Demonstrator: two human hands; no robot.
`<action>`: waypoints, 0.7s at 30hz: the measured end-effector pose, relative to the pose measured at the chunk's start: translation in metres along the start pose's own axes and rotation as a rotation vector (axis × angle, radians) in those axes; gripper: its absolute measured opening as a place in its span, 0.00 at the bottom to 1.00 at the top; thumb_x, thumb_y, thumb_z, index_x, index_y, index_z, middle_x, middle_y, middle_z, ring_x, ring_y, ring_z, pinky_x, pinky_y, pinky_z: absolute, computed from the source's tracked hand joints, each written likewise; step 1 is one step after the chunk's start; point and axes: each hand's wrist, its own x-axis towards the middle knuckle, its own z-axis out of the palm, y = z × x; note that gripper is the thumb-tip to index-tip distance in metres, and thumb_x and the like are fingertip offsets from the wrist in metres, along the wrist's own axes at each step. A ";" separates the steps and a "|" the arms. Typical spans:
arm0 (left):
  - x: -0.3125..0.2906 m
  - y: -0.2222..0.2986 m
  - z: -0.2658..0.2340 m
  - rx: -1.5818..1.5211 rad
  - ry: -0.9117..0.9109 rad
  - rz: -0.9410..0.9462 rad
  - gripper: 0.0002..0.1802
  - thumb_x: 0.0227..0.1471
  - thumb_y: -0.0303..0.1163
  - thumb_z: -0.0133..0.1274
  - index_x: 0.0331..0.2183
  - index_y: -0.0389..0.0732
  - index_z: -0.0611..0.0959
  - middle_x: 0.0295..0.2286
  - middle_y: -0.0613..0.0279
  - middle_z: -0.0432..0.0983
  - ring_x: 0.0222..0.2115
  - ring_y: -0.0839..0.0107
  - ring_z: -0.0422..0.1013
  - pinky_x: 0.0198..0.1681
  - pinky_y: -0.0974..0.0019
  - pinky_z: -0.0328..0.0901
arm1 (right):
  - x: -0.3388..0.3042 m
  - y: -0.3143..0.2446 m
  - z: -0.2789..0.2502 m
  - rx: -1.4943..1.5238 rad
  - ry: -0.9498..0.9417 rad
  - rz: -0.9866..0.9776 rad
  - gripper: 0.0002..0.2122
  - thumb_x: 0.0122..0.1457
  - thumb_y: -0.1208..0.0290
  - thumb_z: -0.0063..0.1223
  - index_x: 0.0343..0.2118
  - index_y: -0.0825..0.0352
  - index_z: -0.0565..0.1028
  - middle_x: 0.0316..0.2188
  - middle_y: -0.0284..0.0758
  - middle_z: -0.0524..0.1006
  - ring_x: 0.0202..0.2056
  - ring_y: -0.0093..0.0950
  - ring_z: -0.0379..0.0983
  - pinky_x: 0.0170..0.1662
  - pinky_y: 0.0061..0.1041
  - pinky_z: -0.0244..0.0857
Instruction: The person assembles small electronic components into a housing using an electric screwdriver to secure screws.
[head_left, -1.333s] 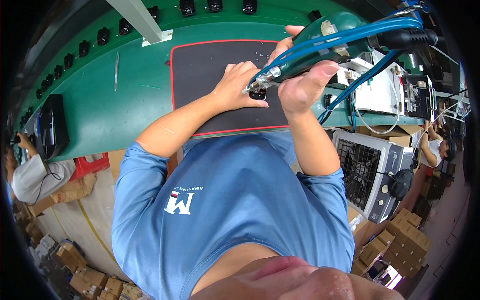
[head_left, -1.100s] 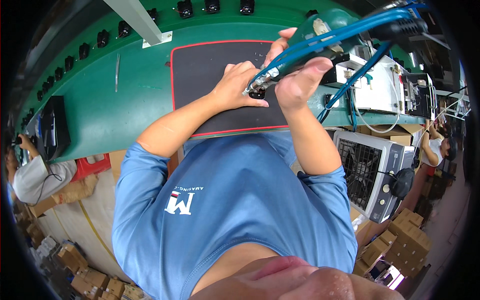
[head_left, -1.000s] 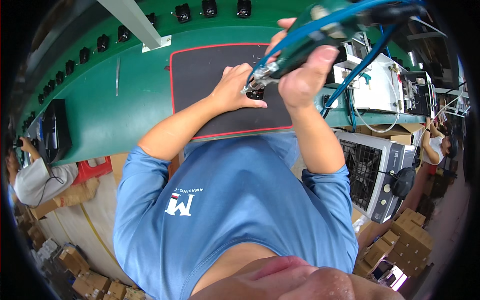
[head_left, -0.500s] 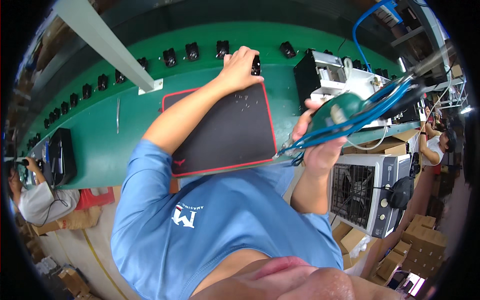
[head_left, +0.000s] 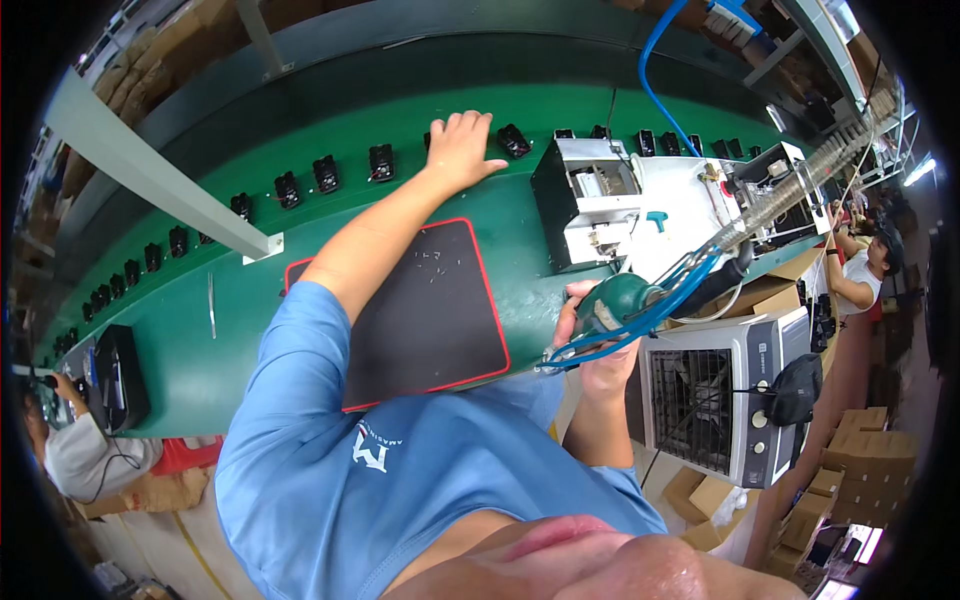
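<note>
My left hand (head_left: 461, 155) is stretched out over the far green strip, thumb spread away from the fingers. Beside and partly behind its fingers is a small black part (head_left: 428, 141), mostly hidden. Another black part (head_left: 513, 140) lies just right of this hand. My right hand (head_left: 603, 372) is wrapped around a green hand-held power tool (head_left: 618, 303) with blue tubes along it; its metal tip points left, near the bench's front edge. Between my arms lies a black mat (head_left: 425, 320) with a red border, small light bits scattered on it.
Black parts (head_left: 326, 174) line the far strip. A white and black machine (head_left: 590, 195) stands right on the bench, with a ribbed metal hose (head_left: 790, 190) above. A grey post (head_left: 160, 165) rises at left. An air cooler (head_left: 700, 400) stands at right. Co-workers sit at both sides.
The black part by my left hand's thumb is no longer there; one now shows behind the fingers on the strip. My right hand has lowered the tool toward me. The whole view has shifted.
</note>
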 end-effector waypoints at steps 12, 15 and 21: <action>0.030 0.026 0.036 -0.014 -0.051 -0.115 0.47 0.36 0.55 0.69 0.53 0.38 0.73 0.45 0.53 0.76 0.50 0.60 0.70 0.52 0.52 0.58 | -0.013 -0.002 -0.001 -0.032 -0.007 -0.014 0.46 0.51 0.30 0.52 0.49 0.80 0.70 0.24 0.34 0.73 0.23 0.21 0.69 0.24 0.18 0.60; -0.022 0.020 -0.012 -0.305 0.044 0.046 0.46 0.37 0.49 0.70 0.54 0.36 0.72 0.47 0.51 0.75 0.53 0.56 0.68 0.54 0.52 0.57 | -0.016 0.001 -0.003 0.005 -0.019 0.022 0.46 0.51 0.30 0.53 0.49 0.80 0.70 0.24 0.34 0.73 0.23 0.21 0.69 0.23 0.18 0.60; -0.201 -0.004 -0.083 -0.660 -0.179 0.021 0.46 0.42 0.44 0.69 0.59 0.39 0.67 0.52 0.50 0.67 0.56 0.53 0.64 0.58 0.52 0.55 | 0.003 0.013 0.019 0.047 -0.092 0.050 0.47 0.48 0.28 0.53 0.50 0.78 0.70 0.26 0.33 0.74 0.23 0.19 0.70 0.23 0.17 0.62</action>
